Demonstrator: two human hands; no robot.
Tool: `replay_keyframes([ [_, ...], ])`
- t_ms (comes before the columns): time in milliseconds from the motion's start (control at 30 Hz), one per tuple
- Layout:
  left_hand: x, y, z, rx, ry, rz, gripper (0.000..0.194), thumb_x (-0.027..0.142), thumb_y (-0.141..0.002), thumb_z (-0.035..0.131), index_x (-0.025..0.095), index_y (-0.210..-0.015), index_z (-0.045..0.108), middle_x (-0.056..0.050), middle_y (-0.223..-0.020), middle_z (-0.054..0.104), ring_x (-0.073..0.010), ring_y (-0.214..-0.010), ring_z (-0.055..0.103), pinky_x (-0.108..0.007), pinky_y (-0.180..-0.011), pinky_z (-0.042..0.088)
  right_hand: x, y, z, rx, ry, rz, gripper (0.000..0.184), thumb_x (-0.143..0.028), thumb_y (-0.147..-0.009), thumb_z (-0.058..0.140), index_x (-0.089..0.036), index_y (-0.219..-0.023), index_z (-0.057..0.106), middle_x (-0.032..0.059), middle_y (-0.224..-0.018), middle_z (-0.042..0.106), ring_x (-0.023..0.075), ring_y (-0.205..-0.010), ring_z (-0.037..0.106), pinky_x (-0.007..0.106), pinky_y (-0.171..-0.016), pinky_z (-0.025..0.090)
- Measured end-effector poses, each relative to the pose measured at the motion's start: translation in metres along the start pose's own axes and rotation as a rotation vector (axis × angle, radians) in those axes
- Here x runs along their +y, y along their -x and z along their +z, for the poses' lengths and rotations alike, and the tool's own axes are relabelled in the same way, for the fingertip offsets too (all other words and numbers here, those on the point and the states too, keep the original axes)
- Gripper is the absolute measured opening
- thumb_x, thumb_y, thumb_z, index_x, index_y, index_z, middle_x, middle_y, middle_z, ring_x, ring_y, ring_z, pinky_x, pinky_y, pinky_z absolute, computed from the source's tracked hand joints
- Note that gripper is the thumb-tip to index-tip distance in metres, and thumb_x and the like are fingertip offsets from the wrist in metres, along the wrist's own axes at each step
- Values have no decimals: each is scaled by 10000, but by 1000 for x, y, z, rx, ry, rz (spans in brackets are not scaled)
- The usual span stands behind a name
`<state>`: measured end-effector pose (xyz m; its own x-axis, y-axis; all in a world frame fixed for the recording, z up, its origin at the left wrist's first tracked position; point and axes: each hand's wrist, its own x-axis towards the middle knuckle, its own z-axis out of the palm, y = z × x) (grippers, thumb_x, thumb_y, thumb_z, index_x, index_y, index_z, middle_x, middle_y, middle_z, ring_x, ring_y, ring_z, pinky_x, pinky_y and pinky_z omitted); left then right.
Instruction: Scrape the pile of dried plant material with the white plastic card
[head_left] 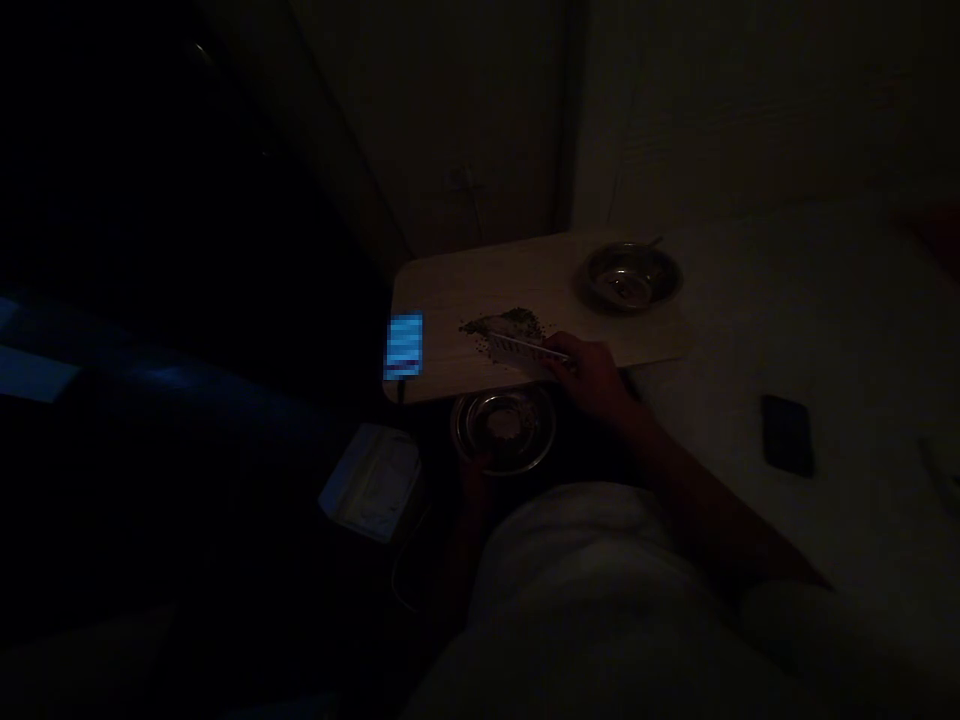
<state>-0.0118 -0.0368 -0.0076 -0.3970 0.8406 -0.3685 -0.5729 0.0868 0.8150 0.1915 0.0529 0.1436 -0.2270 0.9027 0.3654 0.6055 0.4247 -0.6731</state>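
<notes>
Right hand (596, 372) grips a slim, pale, flat tool (521, 344) at small dark grains (526, 319) on the pale wooden worktop (435, 285); left hand (475, 478), dimly lit, apparently grasps a round silvery metal bowl (466, 427)

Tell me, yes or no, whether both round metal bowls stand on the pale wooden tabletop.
No: the nearer round metal bowl is beyond the near edge of the tabletop, the left hand at its rim.
</notes>
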Motion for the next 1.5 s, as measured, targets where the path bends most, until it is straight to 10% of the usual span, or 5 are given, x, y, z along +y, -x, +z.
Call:
replay_keyframes([
  [1133,5,3,4,37,93,-14,390,127,-529,666,208,-908,718,-34,-1019,739,-306,-1127,612,-456,-992,450,-8,4,11,-151,-112,-145,173,-283,-881,557,-208,-1001,655,32,-935,722,183,-804,663,268,-716,452],
  [1500,-3,-5,-2,53,43,20,333,150,-584,705,217,-909,721,-40,-982,743,-304,-1065,643,-448,-939,482,0,-1,1,17,-17,4,197,-266,-860,571,-210,-1027,658,51,-943,727,216,-831,665,297,-719,465],
])
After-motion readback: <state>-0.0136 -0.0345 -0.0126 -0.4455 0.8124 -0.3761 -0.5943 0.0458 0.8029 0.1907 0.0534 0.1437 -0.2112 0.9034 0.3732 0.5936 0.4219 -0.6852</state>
